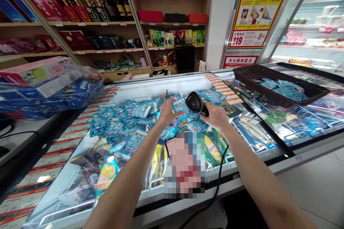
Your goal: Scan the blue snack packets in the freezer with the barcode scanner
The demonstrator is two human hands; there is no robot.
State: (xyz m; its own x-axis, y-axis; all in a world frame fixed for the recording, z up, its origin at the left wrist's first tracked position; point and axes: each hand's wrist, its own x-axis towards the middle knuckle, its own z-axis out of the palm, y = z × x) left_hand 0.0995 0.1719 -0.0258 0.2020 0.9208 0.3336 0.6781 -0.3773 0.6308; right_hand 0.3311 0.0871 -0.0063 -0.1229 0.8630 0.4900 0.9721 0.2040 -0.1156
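My right hand (217, 116) is wrapped around the handle of a black barcode scanner (194, 102), its head tilted up and to the left. A black cable (221, 171) runs down from below that forearm. To the left, my left hand (167, 112) is open, thumb and fingers apart, over a spread of small blue packets (139, 110); its fingertips are partly hidden. The packets lie in loose heaps on the glass top of a chest freezer (188, 85). Nearer me on the glass is a phone (167, 147), largely covered by a pixelated patch.
A dark brown basket (239, 74) with more blue packets stands on the freezer at the right. Plastic-wrapped boxes (51, 86) sit at the left. Frozen goods, including a yellow bag (107, 175), show beneath the glass. Stocked shelves (172, 24) line the back.
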